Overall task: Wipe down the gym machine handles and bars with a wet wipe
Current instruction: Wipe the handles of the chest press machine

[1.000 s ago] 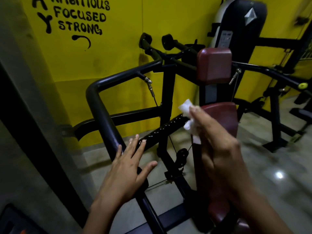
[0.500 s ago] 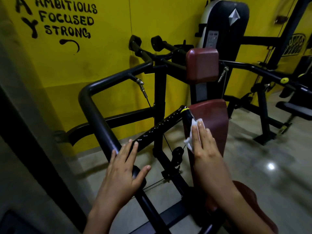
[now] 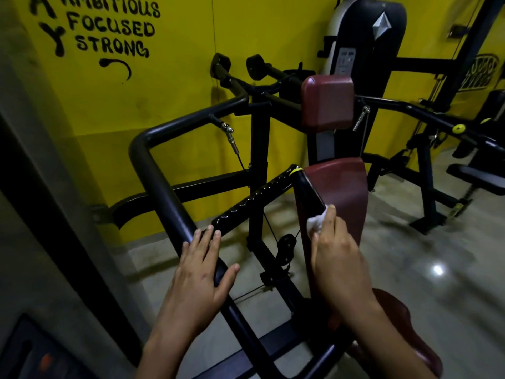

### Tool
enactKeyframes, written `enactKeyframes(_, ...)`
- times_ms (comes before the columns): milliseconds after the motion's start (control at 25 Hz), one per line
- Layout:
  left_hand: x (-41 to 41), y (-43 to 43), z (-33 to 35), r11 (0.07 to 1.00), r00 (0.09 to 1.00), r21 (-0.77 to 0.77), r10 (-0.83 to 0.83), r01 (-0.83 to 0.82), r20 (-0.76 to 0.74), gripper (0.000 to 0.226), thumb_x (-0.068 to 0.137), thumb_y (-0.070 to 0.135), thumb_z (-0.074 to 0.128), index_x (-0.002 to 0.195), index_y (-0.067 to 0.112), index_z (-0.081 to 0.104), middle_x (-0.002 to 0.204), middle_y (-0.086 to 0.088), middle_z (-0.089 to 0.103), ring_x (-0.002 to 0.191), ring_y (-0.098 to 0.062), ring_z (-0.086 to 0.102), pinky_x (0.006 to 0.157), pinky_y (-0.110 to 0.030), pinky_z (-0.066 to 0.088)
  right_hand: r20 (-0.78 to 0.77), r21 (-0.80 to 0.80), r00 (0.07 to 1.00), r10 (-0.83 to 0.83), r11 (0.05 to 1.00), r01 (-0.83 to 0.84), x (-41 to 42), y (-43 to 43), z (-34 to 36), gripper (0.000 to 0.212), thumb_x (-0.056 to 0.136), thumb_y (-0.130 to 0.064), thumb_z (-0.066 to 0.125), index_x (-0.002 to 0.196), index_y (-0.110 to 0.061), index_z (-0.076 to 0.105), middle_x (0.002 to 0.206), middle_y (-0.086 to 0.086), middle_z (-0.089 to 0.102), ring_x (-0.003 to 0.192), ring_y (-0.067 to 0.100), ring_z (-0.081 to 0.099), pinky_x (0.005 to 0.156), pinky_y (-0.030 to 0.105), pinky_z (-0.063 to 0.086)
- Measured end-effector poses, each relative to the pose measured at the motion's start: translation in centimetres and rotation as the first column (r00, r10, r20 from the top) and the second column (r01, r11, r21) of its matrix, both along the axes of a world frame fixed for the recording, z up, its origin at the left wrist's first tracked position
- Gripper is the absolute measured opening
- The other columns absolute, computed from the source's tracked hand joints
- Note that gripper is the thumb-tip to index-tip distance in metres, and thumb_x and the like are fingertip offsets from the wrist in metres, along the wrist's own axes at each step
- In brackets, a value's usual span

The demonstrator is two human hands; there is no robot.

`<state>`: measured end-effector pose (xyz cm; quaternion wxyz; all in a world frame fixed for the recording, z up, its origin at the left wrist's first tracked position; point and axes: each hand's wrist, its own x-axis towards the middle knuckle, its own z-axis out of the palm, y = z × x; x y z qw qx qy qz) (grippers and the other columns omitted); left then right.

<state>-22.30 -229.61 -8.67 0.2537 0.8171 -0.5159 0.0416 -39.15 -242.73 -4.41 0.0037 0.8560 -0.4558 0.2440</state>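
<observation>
Yellow wall with black painted lettering at far left. Before it runs a thick black bent bar of the gym machine. The left grip — a bare hand — lies flat on this bar, fingers straight, thumb spread to the right, holding nothing. Its fingertips reach the lower end of a ridged black handle, which rises rightward to a yellow band. Past the band a glossy black section descends beside the maroon back pad. The right grip has its fingers closed over a white wet wipe — pressed against the lower end of that glossy section. A smaller maroon pad stands above; polished floor at right.
</observation>
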Motion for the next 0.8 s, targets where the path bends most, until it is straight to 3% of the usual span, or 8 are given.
enactKeyframes(120,-0.1,0.1,0.0,1.0,1.0,0.014,-0.001,0.001,0.011,0.096,0.067,0.082,-0.013,0.143,0.024,0.0,0.149,0.013,-0.008,0.138,-0.002,-0.017,0.106,-0.016,-0.019,0.04,0.056,0.997,0.07,0.996,-0.072,3.0,-3.0,3.2,0.051,0.101,-0.025,0.034,0.143,0.001,0.021,0.128,0.018,0.046,0.106,0.033,0.055,0.08,0.037,0.044)
enactKeyframes(240,-0.7,0.3,-0.1,1.0,1.0,0.0,0.001,-0.001,0.024,0.097,0.07,0.082,-0.006,0.143,0.018,0.003,0.149,0.01,-0.004,0.139,-0.005,-0.01,0.107,-0.016,-0.017,0.092,0.11,0.987,0.131,0.984,-0.141,4.1,-4.7,4.5,0.042,0.1,-0.031,0.036,0.131,-0.002,0.035,0.119,0.018,0.052,0.104,0.036,0.054,0.079,0.039,0.04)
enactKeyframes(320,-1.3,0.7,-0.3,1.0,1.0,0.001,0.011,-0.011,0.026,0.093,0.072,0.08,-0.001,0.142,0.019,-0.002,0.15,0.01,-0.007,0.139,-0.005,-0.012,0.105,-0.012,-0.019,0.091,0.107,0.988,0.124,0.985,-0.133,2.2,-3.4,3.2,0.046,0.1,-0.03,0.036,0.136,-0.003,0.032,0.121,0.017,0.051,0.103,0.034,0.055,0.078,0.038,0.041)
enactKeyframes(520,-3.5,1.8,-0.9,0.999,0.999,-0.042,0.032,-0.033,-0.01,0.085,0.081,0.075,-0.001,0.146,0.022,0.004,0.153,0.011,-0.009,0.138,0.003,-0.02,0.108,-0.011,-0.018,0.099,0.124,0.976,0.195,0.971,-0.206,-5.4,1.8,-1.8,0.055,0.099,-0.018,0.038,0.147,-0.003,0.014,0.143,0.012,0.04,0.108,0.026,0.058,0.077,0.03,0.048)
enactKeyframes(680,-7.6,2.3,-1.4,0.998,0.999,-0.049,0.029,-0.03,-0.031,0.082,0.082,0.074,0.0,0.144,0.022,0.006,0.152,0.011,-0.008,0.137,0.004,-0.021,0.108,-0.014,-0.019,0.196,0.227,0.937,0.287,0.917,-0.329,-5.1,-0.7,-1.1,0.057,0.098,-0.019,0.038,0.146,-0.001,0.014,0.138,0.017,0.045,0.116,0.027,0.052,0.085,0.025,0.039)
enactKeyframes(800,-10.5,2.7,-2.1,0.999,0.995,-0.05,0.013,-0.018,-0.1,0.081,0.081,0.077,0.002,0.144,0.027,0.007,0.153,0.014,-0.005,0.136,0.008,-0.017,0.11,-0.012,-0.014,0.282,0.238,0.893,0.35,0.877,-0.418,-5.5,-1.1,-1.9,0.054,0.099,-0.013,0.038,0.146,-0.001,0.016,0.149,0.016,0.031,0.128,0.027,0.043,0.092,0.009,0.028)
